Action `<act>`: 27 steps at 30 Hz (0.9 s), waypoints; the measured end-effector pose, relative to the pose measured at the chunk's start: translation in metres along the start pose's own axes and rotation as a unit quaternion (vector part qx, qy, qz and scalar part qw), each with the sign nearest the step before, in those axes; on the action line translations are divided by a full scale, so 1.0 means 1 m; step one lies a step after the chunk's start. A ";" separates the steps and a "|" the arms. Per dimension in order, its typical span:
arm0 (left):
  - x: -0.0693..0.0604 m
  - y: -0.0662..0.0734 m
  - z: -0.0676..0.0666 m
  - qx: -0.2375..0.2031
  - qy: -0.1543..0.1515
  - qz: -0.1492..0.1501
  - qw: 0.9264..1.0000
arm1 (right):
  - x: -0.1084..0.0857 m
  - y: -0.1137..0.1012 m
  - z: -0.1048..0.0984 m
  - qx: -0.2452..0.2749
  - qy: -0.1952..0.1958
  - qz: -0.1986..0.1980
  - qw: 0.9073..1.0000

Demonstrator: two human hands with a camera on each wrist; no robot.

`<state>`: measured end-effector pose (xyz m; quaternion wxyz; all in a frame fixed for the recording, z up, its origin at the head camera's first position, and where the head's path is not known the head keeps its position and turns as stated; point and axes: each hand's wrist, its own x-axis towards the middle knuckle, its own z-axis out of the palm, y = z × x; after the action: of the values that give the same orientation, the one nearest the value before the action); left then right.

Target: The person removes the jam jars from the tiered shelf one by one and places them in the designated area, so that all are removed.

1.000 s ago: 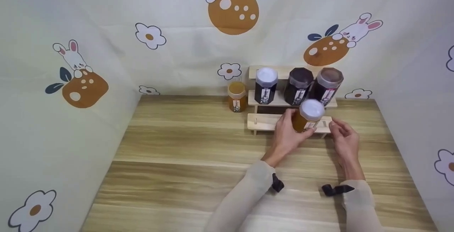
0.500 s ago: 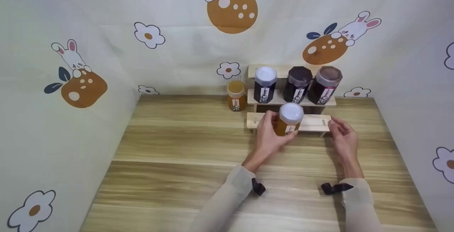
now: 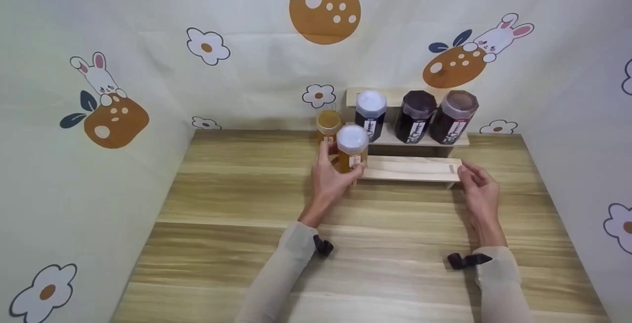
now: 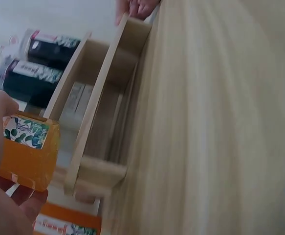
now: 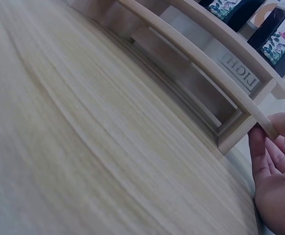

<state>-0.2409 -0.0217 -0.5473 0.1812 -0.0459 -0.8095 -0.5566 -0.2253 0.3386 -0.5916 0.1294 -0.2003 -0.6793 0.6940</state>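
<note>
My left hand (image 3: 330, 179) grips an octagonal jar of amber contents with a white lid (image 3: 352, 151), held above the left end of the lowest tier. In the left wrist view the jar (image 4: 31, 154) shows a leaf-printed label, with thumb and fingers on opposite sides. My right hand (image 3: 480, 190) pinches the right end of the stepped wooden rack (image 3: 410, 169); in the right wrist view its thumb and fingers lie around that board end (image 5: 265, 126). Three dark jars stand on the middle tier: white-lidded (image 3: 371, 110), dark-lidded (image 3: 416, 115) and brown-lidded (image 3: 454, 115).
A second amber jar (image 3: 329, 120) stands on the wood-grain table (image 3: 237, 175) left of the rack, partly hidden behind the held jar. Patterned cloth walls (image 3: 247, 81) close in the back and both sides. The rack's top tier (image 3: 395, 98) sits near the back cloth.
My left hand has carried the white-lidded amber jar leftward, from near the lowest tier's right half to its left end. My right hand has stayed on the rack's right end.
</note>
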 end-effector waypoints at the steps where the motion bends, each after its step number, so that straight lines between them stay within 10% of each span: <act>1: 0.004 -0.002 -0.005 0.001 0.008 -0.004 1.000 | 0.001 0.000 0.000 -0.002 -0.002 0.002 1.000; 13: 0.024 -0.045 -0.057 0.087 0.060 -0.042 0.993 | 0.000 0.001 0.002 0.001 0.000 0.007 1.000; 27: 0.046 -0.086 -0.073 0.095 0.044 -0.108 0.989 | 0.004 0.000 0.000 0.035 -0.011 0.013 0.999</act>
<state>-0.2899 -0.1270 -0.5846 0.1587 0.0837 -0.8500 -0.4953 -0.2292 0.3404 -0.5923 0.1200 -0.1973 -0.6529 0.7214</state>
